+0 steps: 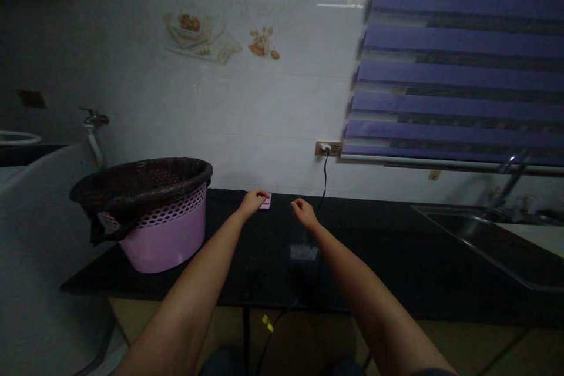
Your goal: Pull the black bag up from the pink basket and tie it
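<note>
Touching a mid-frame card (267, 204), apparently not yet lifted, the left hand (252, 201), like the right hand (304, 212), has an unreadable grip.

Left hand (252, 202) partly hides a flat item (267, 203); sink (467, 235) cropped right.

Glossy countertop (379, 241), smooth plastic basket (170, 244), wrinkled plastic bag (136, 197), shiny metal sink (480, 235), glossy tiles (247, 103)

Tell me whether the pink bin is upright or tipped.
Upright: the pink bin rests base-down on the black counter, its rim, draped with a dark bag, at the top.
</note>
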`<action>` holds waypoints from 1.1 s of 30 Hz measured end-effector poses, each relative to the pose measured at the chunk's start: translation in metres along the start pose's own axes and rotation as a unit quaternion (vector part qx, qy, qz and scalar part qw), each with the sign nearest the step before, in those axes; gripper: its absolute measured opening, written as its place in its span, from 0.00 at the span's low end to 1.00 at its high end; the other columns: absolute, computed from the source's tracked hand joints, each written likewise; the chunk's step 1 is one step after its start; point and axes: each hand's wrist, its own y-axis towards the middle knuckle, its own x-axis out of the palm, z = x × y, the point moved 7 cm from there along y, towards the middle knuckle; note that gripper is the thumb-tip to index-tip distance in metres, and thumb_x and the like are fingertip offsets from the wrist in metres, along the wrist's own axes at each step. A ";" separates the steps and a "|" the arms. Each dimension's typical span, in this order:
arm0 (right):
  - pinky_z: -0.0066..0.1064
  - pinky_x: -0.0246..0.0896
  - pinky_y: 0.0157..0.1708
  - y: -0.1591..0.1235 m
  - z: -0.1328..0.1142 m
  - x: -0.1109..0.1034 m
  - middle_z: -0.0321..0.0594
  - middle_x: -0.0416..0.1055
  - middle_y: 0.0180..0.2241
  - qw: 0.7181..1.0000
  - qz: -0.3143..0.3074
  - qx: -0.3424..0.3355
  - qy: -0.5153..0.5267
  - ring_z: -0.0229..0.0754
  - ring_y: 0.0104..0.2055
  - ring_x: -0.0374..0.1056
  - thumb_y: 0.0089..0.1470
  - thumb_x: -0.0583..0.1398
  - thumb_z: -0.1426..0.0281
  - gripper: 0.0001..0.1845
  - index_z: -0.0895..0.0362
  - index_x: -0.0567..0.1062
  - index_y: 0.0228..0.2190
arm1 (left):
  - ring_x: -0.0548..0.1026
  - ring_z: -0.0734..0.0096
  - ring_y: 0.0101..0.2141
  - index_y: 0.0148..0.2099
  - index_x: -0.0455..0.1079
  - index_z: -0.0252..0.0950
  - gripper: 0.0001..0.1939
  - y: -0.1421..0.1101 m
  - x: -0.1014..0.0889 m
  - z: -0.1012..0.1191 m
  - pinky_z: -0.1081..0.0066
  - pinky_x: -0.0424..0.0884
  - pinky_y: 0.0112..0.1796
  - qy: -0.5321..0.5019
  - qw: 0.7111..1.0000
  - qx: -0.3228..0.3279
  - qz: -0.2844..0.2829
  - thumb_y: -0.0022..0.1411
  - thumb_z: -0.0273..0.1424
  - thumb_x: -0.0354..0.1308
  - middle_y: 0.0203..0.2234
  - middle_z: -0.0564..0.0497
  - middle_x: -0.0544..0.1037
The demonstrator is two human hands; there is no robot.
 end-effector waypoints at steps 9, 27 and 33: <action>0.24 0.54 0.32 0.009 -0.014 -0.008 0.36 0.65 0.22 1.000 0.004 -0.009 -0.007 0.35 0.26 0.61 0.56 0.52 0.63 0.14 0.60 0.69 0.27 | 0.67 0.75 0.22 0.30 0.74 0.30 0.11 0.002 -0.013 0.020 0.77 0.63 0.28 0.007 1.000 0.007 0.008 0.48 0.17 0.52 0.19 0.53 0.71; 0.24 0.53 0.31 0.022 -0.046 -0.029 0.35 0.65 0.21 0.999 0.037 -0.024 0.009 0.34 0.26 0.62 0.55 0.53 0.63 0.12 0.60 0.69 0.30 | 0.67 0.75 0.23 0.30 0.73 0.30 0.11 0.002 -0.036 0.076 0.77 0.64 0.28 0.000 0.998 0.054 0.028 0.46 0.18 0.51 0.22 0.51 0.72; 0.23 0.53 0.31 0.025 -0.056 -0.035 0.35 0.66 0.21 0.998 0.041 -0.034 0.018 0.33 0.25 0.61 0.56 0.53 0.63 0.12 0.60 0.68 0.29 | 0.68 0.75 0.23 0.29 0.72 0.30 0.08 0.003 -0.050 0.097 0.77 0.65 0.29 -0.003 0.997 0.068 0.039 0.46 0.19 0.52 0.20 0.52 0.71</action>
